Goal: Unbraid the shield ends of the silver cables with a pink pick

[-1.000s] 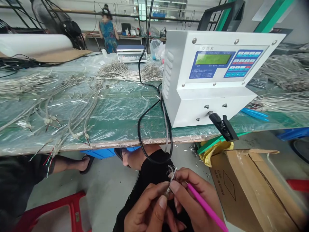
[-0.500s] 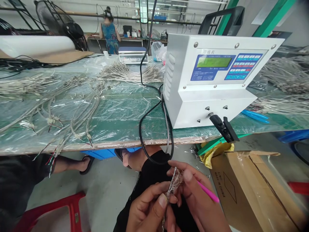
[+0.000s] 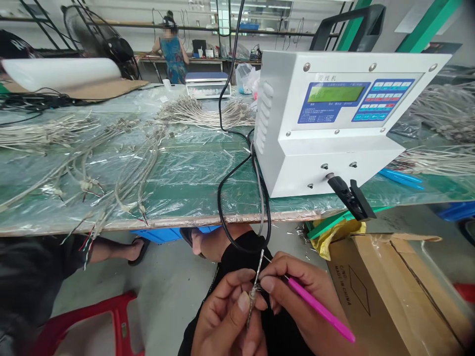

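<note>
Above my lap, my left hand (image 3: 230,311) pinches a thin braided cable (image 3: 251,302) between thumb and fingers, its silvery end pointing up. My right hand (image 3: 297,287) is closed beside it, thumb and forefinger at the cable's frayed strands. A pink-handled tool (image 3: 321,309) with a thin metal tip lies in the right hand, its handle sticking out to the lower right. The fingertips of both hands are almost touching.
A white machine (image 3: 334,123) with a black clamp (image 3: 351,198) stands on the green table (image 3: 193,198). Cable bundles (image 3: 129,168) lie left. Below are a cardboard box (image 3: 393,296) and red stool (image 3: 92,309). A person (image 3: 174,54) stands behind.
The loose strands that were spread out are now gathered near my fingertips, and the silvery end stands clear. The pink tool now shows more of its handle. The view has shifted slightly.
</note>
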{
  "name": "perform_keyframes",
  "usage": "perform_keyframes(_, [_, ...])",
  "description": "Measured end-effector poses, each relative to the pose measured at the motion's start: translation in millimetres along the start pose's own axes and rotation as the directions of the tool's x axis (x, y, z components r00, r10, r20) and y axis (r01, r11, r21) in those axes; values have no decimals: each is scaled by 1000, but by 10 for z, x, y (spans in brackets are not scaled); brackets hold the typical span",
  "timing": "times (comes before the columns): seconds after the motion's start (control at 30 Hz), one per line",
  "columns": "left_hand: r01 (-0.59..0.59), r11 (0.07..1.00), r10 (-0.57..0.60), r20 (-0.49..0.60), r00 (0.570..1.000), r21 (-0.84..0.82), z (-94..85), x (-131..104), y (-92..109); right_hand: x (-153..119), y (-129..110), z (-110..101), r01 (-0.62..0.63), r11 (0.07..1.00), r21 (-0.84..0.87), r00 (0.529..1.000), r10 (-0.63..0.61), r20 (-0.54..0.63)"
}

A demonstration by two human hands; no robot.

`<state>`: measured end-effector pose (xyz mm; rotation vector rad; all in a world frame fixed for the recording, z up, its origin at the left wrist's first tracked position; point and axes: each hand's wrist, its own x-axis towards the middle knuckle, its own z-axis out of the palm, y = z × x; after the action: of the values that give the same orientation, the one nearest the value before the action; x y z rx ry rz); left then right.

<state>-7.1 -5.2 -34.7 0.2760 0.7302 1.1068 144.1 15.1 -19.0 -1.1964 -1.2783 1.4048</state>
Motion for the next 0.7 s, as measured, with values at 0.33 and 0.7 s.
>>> perform_keyframes(0.33, [-60,984,85,145,986,-166,-153,35,-12,-115,40,156,-175,984,26,984,176,-29])
perform_keyframes(0.7, [-153,986,154,10,988,-63,-91,-9,46,-129,46,44,-157,983,-96,968,134,-212])
